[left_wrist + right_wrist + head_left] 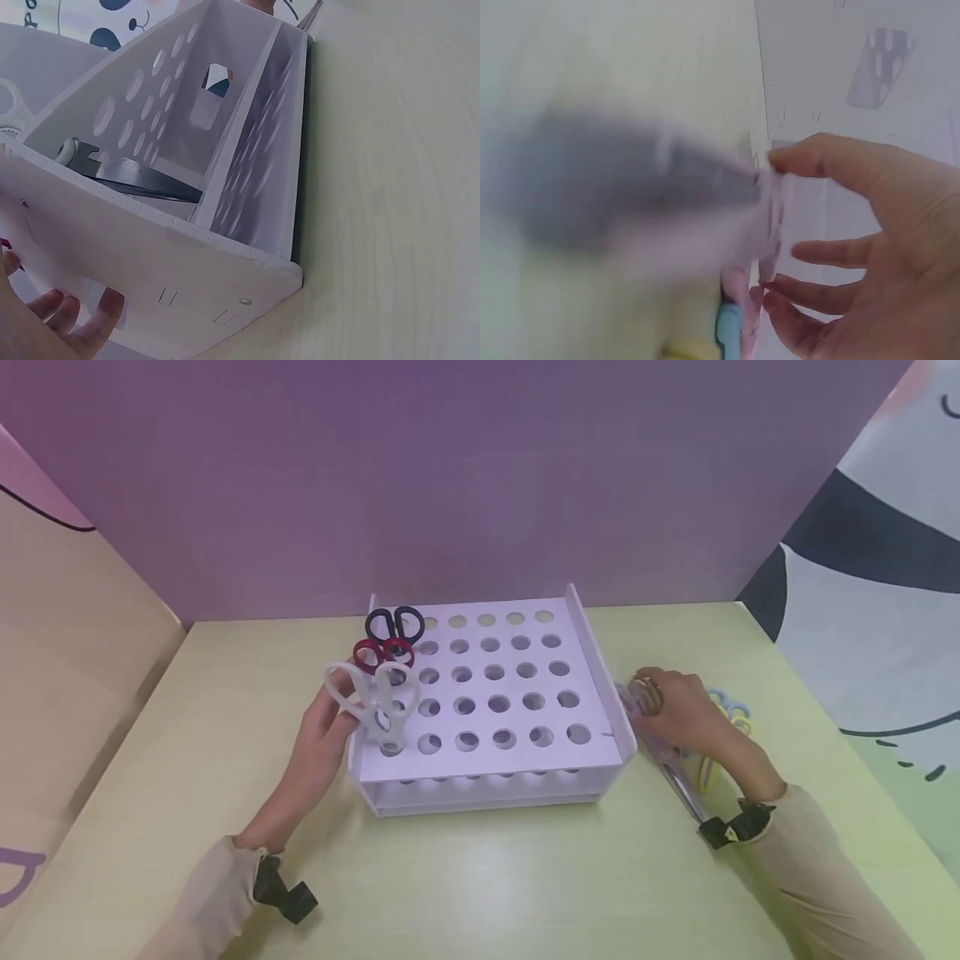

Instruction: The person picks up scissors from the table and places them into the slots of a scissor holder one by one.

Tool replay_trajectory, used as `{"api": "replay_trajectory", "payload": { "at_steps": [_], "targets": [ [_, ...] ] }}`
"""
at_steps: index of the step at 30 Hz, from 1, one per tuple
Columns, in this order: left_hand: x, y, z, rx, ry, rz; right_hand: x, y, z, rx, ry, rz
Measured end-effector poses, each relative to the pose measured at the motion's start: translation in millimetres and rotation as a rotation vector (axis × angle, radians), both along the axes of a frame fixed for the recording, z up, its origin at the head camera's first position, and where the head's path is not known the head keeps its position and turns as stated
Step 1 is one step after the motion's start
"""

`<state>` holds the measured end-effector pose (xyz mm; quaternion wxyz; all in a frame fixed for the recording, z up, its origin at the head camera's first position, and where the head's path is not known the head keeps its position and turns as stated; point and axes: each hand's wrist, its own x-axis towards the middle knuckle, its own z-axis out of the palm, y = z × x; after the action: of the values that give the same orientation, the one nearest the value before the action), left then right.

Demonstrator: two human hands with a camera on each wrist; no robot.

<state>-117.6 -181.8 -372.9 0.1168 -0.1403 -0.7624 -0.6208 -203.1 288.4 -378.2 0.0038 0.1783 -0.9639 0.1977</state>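
On the left side panel of a white scissors rack (517, 764), my left hand (318, 743) rests its fingertips. The left wrist view shows these fingers (64, 315) beside and over a cutout in that panel. Black-handled scissors (381, 625), red-handled scissors (397, 652) and white-handled scissors (367, 714) stand in the rack's left column. At the rack's right side, my right hand (682, 714) holds pale pink scissors (641, 695) by the handles, blades slanting down toward the wrist. Those blades are blurred in the right wrist view.
Scissors with blue handles (738, 710) and yellow handles (742, 724) lie on the pale table (480, 885), partly behind my right hand. The rack has rows of round holes and a lower shelf. A purple panel (480, 485) rises behind the table.
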Motion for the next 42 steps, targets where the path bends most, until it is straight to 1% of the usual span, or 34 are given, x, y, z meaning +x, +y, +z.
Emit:
{"api": "replay_trajectory", "payload": {
  "at_steps": [3, 8, 12, 20, 27, 30, 33, 38, 42],
  "targets": [
    [-0.4, 0.2, 0.7, -0.004, 0.005, -0.001, 1.6, 3, 4.6, -0.048, -0.021, -0.050],
    [-1.6, 0.6, 1.6, -0.007, 0.001, 0.000, 2.2, 8, 13.9, -0.107, 0.032, -0.058],
    [-2.0, 1.2, 1.7, -0.009, -0.003, 0.002, 3.5, 11, 22.9, -0.146, 0.031, -0.071],
    [-2.3, 1.6, 1.8, -0.020, 0.008, 0.004, 6.7, 22, 40.2, -0.171, 0.008, -0.120],
    [-2.1, 1.6, 2.0, -0.013, 0.015, 0.005, 10.4, 26, 52.1, -0.191, -0.021, -0.138],
    [-2.0, 2.0, 2.1, -0.017, 0.013, 0.008, 13.4, 27, 56.8, -0.217, -0.025, -0.141],
    [-1.9, 2.1, 2.0, -0.020, 0.009, 0.011, 16.6, 28, 60.5, -0.267, -0.010, -0.143],
    [-1.2, 1.4, 2.0, -0.018, -0.003, 0.006, 23.6, 24, 66.3, -0.386, 0.055, -0.143],
    [-0.1, 1.1, 2.1, -0.010, -0.005, 0.005, 29.0, 19, 71.8, -0.497, 0.103, -0.109]
  ]
}}
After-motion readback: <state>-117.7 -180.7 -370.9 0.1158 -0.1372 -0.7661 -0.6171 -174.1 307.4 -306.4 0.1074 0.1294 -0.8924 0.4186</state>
